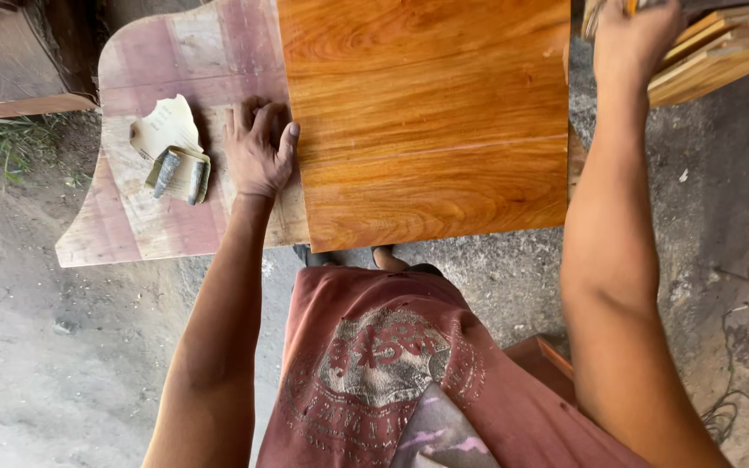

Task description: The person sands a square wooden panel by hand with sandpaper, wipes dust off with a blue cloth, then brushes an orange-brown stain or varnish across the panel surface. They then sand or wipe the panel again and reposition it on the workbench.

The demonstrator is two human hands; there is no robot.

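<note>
A glossy orange-brown wooden panel [431, 121] lies on a worn pinkish plywood board [145, 221]. My left hand [257, 147] rests flat on the plywood, its thumb against the panel's left edge, holding nothing. My right hand [635, 39] reaches up to the top right and touches a stack of wooden boards [721, 52]; whether it grips one I cannot tell. Left of my left hand lie a curled piece of sandpaper [179, 173] and a torn sheet of pale paper [165, 126].
The ground [62, 347] is bare dirt and grit all around. A dark wooden box [10, 61] stands at the top left with some weeds beside it. A reddish wooden piece [548, 364] shows by my right thigh. My feet [383, 257] show under the panel's near edge.
</note>
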